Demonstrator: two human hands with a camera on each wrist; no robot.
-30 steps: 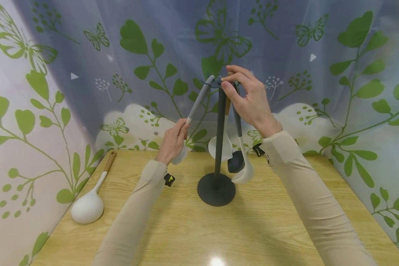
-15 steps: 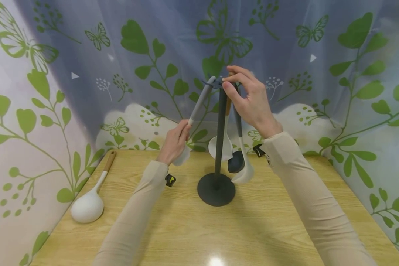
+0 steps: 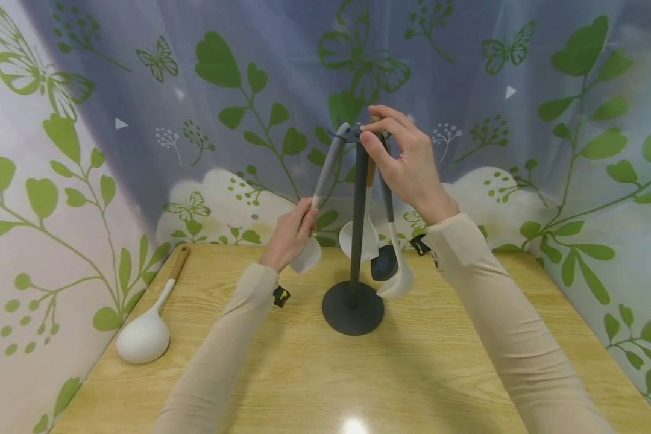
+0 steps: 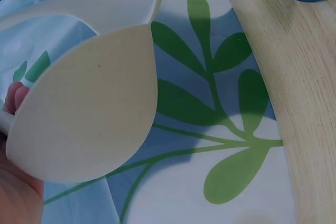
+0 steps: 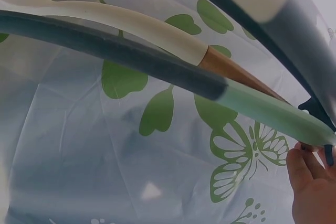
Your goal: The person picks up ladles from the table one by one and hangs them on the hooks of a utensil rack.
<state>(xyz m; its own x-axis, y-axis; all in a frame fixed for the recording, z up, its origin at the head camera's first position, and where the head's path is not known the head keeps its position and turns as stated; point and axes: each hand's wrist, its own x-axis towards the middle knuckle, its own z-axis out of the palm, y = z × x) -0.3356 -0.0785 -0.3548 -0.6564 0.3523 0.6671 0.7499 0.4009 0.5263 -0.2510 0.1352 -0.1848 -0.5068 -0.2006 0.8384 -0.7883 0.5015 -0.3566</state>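
Observation:
My left hand grips the white neck of a grey-handled cooking spoon. Its handle slants up, with the tip right at a hook of the dark utensil stand. The spoon's pale head fills much of the left wrist view. My right hand pinches the stand's top with thumb and fingers. Below it hang a white ladle with a grey handle, a dark-headed utensil and a white utensil with a wooden handle. Its fingertips are by a hook in the right wrist view.
A large white ladle with a wooden handle lies at the table's left. The stand's round base rests on the wooden table. Patterned curtains close in the back and both sides.
My left hand has shifted slightly right, towards the pole, carrying the spoon's head with it; the handle now stands a little steeper. The right hand keeps its place at the stand's top.

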